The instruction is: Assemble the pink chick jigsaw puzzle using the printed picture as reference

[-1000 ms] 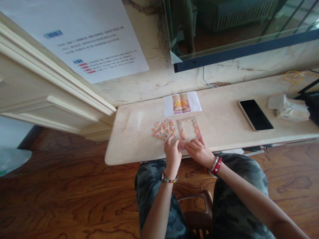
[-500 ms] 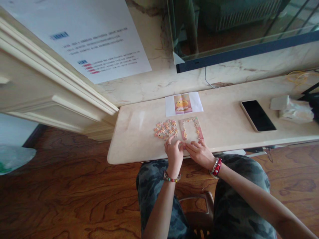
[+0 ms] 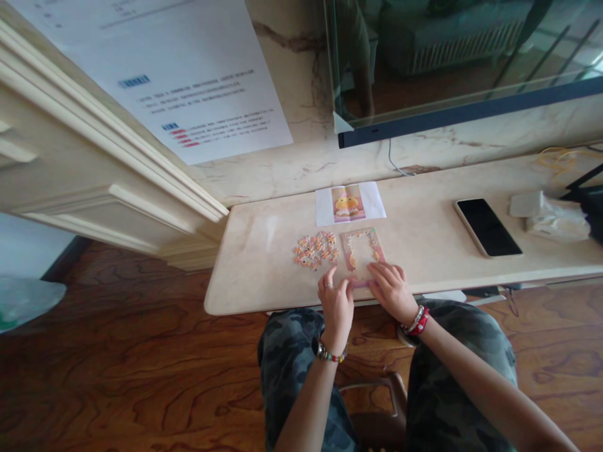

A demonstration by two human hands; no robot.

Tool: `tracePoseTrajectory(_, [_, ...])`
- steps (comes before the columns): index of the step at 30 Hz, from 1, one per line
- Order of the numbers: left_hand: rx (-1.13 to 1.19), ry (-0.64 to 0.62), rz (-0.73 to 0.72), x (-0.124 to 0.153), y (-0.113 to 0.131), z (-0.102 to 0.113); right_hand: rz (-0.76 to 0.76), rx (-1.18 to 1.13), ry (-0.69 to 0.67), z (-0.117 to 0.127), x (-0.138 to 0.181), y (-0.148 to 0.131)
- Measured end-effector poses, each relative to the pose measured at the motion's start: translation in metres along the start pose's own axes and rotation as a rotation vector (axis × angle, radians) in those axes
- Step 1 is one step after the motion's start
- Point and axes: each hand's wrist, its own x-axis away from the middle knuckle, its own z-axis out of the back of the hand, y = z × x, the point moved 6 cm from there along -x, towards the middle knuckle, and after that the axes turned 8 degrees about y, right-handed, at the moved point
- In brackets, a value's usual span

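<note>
A pink jigsaw puzzle frame [image 3: 380, 250] lies on the ledge, with joined pieces along its edges and a pale bare middle. My right hand [image 3: 392, 290] rests on its lower right corner, fingers stretched out and lying on it. Near the lower left corner is my left hand [image 3: 336, 309], index finger and thumb apart; nothing shows between them. Just beyond its fingertips spreads a heap of loose puzzle pieces [image 3: 315, 251], left of the frame. Behind the frame lies a paper sheet with a printed picture of a yellow figure [image 3: 347, 203].
The cream ledge [image 3: 264, 282] has a rounded left corner. On its right side lie a phone [image 3: 488, 227] and a clear plastic packet [image 3: 556, 216]. A television [image 3: 447, 119] hangs above, and a printed notice [image 3: 211, 100] is on the wall. Below is a wooden floor [image 3: 141, 376].
My hands have moved apart: the right one shifted right onto the frame's corner, the left one drew slightly back. The frame's lower edge now shows between them. The view has tilted slightly.
</note>
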Motion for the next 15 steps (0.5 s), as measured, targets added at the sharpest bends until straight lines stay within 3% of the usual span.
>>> tracePoseTrajectory(5, [-0.003, -0.040, 0.016, 0.004, 0.001, -0.001, -0.035, -0.036, -0.022, -0.001, -0.002, 0.023])
tracePoseTrajectory(15, [-0.008, -0.052, 0.037, 0.009, 0.002, 0.000, 0.002, -0.066, -0.010, -0.005, 0.001, 0.022])
